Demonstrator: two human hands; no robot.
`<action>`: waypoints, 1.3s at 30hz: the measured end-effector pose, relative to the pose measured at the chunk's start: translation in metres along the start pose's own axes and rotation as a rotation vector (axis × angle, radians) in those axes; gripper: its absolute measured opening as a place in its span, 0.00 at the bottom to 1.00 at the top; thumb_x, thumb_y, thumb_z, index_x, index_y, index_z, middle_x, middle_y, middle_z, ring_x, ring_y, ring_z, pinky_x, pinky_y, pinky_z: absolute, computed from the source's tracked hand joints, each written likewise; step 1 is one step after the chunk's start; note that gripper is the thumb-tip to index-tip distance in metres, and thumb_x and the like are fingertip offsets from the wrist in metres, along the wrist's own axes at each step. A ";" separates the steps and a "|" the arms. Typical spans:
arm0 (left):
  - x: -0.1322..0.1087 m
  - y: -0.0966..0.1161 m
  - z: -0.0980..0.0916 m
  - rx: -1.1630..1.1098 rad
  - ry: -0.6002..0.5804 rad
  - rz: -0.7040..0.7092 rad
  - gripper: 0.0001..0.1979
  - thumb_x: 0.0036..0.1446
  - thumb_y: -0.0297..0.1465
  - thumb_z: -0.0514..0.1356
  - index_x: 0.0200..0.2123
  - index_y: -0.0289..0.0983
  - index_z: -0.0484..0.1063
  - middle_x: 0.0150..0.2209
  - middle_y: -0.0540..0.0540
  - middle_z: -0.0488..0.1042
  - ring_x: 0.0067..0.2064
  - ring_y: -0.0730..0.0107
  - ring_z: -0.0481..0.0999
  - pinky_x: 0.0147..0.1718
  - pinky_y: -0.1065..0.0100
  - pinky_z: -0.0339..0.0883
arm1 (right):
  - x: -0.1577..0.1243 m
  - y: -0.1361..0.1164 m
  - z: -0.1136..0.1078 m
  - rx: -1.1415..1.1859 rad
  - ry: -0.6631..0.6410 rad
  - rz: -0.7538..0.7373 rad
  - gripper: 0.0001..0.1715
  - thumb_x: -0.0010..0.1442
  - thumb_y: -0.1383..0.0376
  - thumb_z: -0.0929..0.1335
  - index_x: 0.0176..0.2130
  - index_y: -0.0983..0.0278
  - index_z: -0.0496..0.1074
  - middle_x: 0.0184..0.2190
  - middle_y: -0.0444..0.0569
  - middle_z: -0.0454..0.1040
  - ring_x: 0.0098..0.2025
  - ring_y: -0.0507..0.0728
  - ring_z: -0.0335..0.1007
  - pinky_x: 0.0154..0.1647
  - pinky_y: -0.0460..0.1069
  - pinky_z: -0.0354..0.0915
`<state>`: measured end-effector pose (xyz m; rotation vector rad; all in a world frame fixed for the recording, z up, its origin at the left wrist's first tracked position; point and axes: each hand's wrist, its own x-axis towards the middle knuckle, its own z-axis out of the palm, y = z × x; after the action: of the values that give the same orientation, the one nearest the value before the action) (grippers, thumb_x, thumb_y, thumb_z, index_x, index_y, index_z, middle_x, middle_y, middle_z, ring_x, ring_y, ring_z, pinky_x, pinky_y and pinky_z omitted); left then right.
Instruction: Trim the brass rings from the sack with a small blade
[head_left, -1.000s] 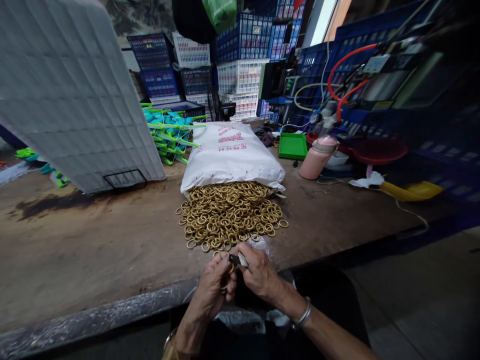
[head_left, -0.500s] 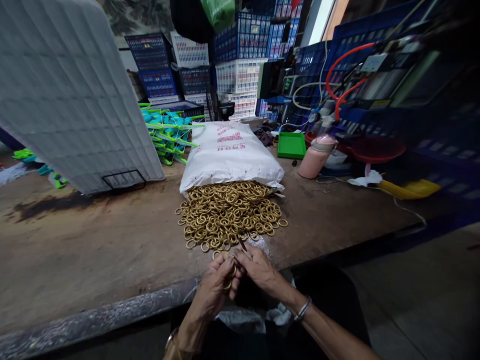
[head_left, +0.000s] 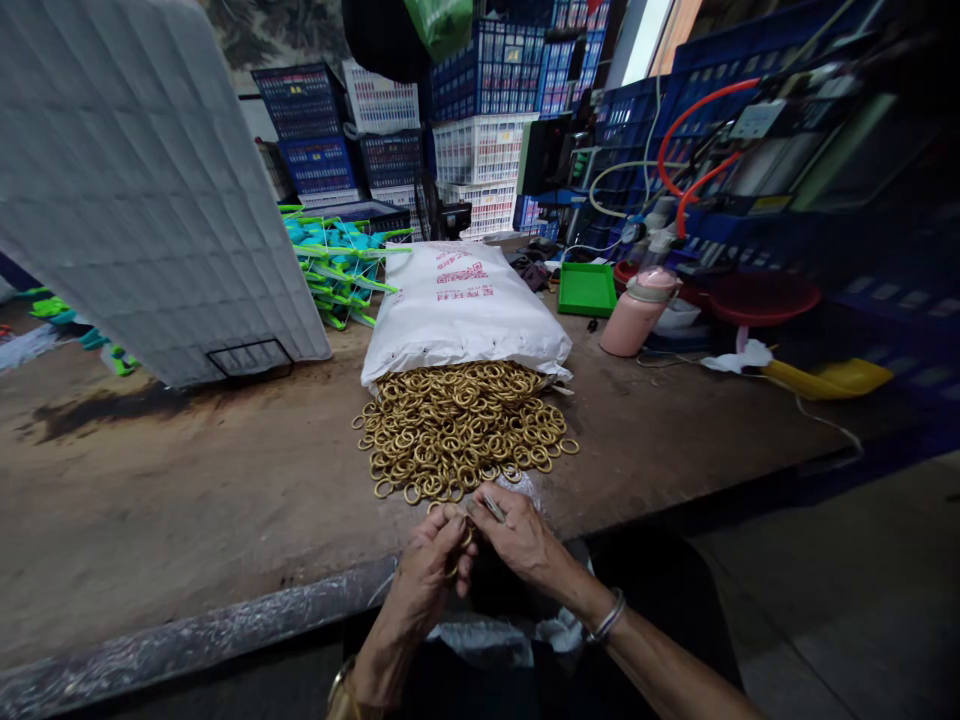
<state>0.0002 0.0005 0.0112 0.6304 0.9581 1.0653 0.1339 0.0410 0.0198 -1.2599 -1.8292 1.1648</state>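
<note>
Close to the table's front edge, my left hand point(head_left: 435, 555) is closed around a few gold-coloured rings point(head_left: 466, 538). My right hand point(head_left: 521, 540) meets it at the fingertips and grips a small slim blade-like tool point(head_left: 493, 507), whose exact kind I cannot make out. What lies between the touching fingertips is hidden. Just beyond both hands spreads a heap of gold-coloured rings point(head_left: 457, 430), spilling from the mouth of a white sack point(head_left: 465, 315) with red print that lies on the table.
A tall pale ribbed panel point(head_left: 142, 190) stands at left, with green and blue plastic pieces point(head_left: 337, 260) behind it. To the right are a green tray point(head_left: 587, 290), a pink bottle point(head_left: 637, 312), a red bowl point(head_left: 765, 298) and a yellow scoop-like piece point(head_left: 832, 378). Stacked crates point(head_left: 487, 150) fill the back.
The tool in my right hand has turned; its dark tip pointed toward the ring heap before and now lies back against the fingers. My left hand stays nearly in place, still holding rings.
</note>
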 end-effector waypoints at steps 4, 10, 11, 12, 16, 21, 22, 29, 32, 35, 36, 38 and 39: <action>-0.001 0.000 0.003 -0.004 -0.013 0.018 0.15 0.49 0.41 0.59 0.31 0.34 0.65 0.21 0.53 0.66 0.15 0.84 0.59 0.11 0.80 0.55 | 0.000 -0.003 -0.002 0.108 -0.024 0.085 0.12 0.57 0.61 0.59 0.25 0.64 0.63 0.20 0.39 0.61 0.24 0.48 0.56 0.26 0.43 0.55; -0.002 -0.002 0.004 -0.078 -0.016 0.009 0.15 0.48 0.40 0.61 0.31 0.35 0.64 0.21 0.54 0.65 0.15 0.85 0.58 0.11 0.80 0.52 | 0.002 -0.001 0.000 0.119 -0.003 0.080 0.13 0.57 0.62 0.59 0.23 0.64 0.61 0.18 0.40 0.61 0.23 0.48 0.56 0.25 0.43 0.55; -0.003 -0.002 0.004 -0.088 -0.009 0.005 0.15 0.48 0.41 0.60 0.31 0.35 0.64 0.20 0.54 0.65 0.15 0.85 0.58 0.11 0.81 0.51 | 0.002 0.000 0.000 0.096 0.004 0.067 0.13 0.57 0.62 0.58 0.24 0.64 0.61 0.19 0.40 0.61 0.23 0.48 0.57 0.26 0.43 0.55; -0.003 -0.002 0.004 -0.097 -0.002 0.003 0.15 0.48 0.41 0.60 0.31 0.35 0.64 0.20 0.55 0.65 0.15 0.85 0.57 0.12 0.81 0.51 | 0.002 0.000 0.000 0.064 0.015 0.052 0.13 0.58 0.62 0.58 0.24 0.64 0.62 0.19 0.40 0.62 0.23 0.49 0.57 0.26 0.43 0.56; -0.004 0.001 0.005 -0.123 0.004 0.011 0.16 0.48 0.42 0.61 0.31 0.35 0.63 0.20 0.55 0.64 0.15 0.85 0.58 0.13 0.80 0.51 | -0.001 0.002 0.000 -0.090 0.019 -0.009 0.11 0.58 0.63 0.58 0.28 0.64 0.64 0.22 0.42 0.67 0.25 0.50 0.60 0.28 0.44 0.56; -0.006 0.008 0.009 -0.093 0.047 0.005 0.17 0.45 0.42 0.62 0.30 0.36 0.62 0.20 0.54 0.66 0.16 0.84 0.59 0.14 0.80 0.51 | -0.006 0.004 0.002 -0.179 -0.059 -0.070 0.09 0.52 0.72 0.59 0.31 0.63 0.66 0.24 0.44 0.70 0.27 0.50 0.63 0.29 0.44 0.55; -0.006 0.008 0.010 -0.083 0.069 -0.005 0.18 0.44 0.43 0.63 0.29 0.36 0.62 0.20 0.54 0.66 0.16 0.84 0.59 0.14 0.80 0.50 | -0.006 0.004 0.002 -0.198 -0.074 -0.083 0.11 0.51 0.74 0.59 0.32 0.63 0.66 0.24 0.43 0.70 0.27 0.51 0.63 0.29 0.44 0.55; -0.001 -0.004 0.006 -0.001 0.105 0.035 0.20 0.42 0.47 0.61 0.27 0.38 0.60 0.17 0.57 0.62 0.14 0.85 0.55 0.12 0.80 0.45 | -0.009 0.003 0.003 -0.311 -0.133 -0.097 0.18 0.42 0.78 0.57 0.33 0.63 0.63 0.26 0.45 0.69 0.28 0.52 0.63 0.30 0.45 0.54; 0.000 -0.005 0.004 0.039 0.090 0.060 0.20 0.43 0.47 0.61 0.25 0.37 0.59 0.15 0.58 0.59 0.14 0.85 0.53 0.13 0.80 0.45 | -0.009 0.003 0.003 -0.327 -0.125 -0.099 0.17 0.42 0.77 0.57 0.33 0.63 0.63 0.24 0.44 0.68 0.28 0.52 0.63 0.29 0.44 0.53; -0.001 -0.002 0.005 0.092 0.069 0.089 0.20 0.44 0.47 0.60 0.23 0.37 0.60 0.14 0.58 0.57 0.14 0.84 0.51 0.14 0.79 0.45 | -0.009 0.003 0.002 -0.327 -0.126 -0.107 0.16 0.42 0.77 0.57 0.32 0.62 0.62 0.24 0.43 0.68 0.27 0.51 0.62 0.28 0.44 0.52; -0.002 -0.001 0.006 0.118 0.065 0.104 0.19 0.44 0.47 0.60 0.23 0.37 0.60 0.14 0.58 0.57 0.14 0.84 0.50 0.14 0.78 0.45 | -0.009 0.002 0.002 -0.332 -0.132 -0.106 0.16 0.43 0.77 0.57 0.32 0.62 0.62 0.24 0.43 0.67 0.26 0.51 0.61 0.28 0.44 0.52; -0.004 0.001 0.006 0.173 0.054 0.154 0.18 0.46 0.45 0.60 0.23 0.37 0.61 0.15 0.58 0.56 0.16 0.83 0.50 0.15 0.78 0.46 | -0.008 0.001 0.000 -0.344 -0.150 -0.094 0.15 0.43 0.77 0.58 0.31 0.63 0.62 0.23 0.43 0.67 0.26 0.51 0.60 0.27 0.44 0.51; -0.005 0.002 0.005 0.198 0.045 0.189 0.17 0.47 0.44 0.60 0.22 0.36 0.62 0.16 0.57 0.56 0.17 0.82 0.51 0.16 0.77 0.48 | -0.008 0.001 -0.001 -0.347 -0.158 -0.086 0.14 0.43 0.77 0.58 0.30 0.63 0.62 0.23 0.43 0.67 0.26 0.51 0.60 0.27 0.44 0.51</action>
<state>0.0034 -0.0039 0.0168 0.8761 1.0673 1.1638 0.1379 0.0344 0.0189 -1.2879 -2.2537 0.9502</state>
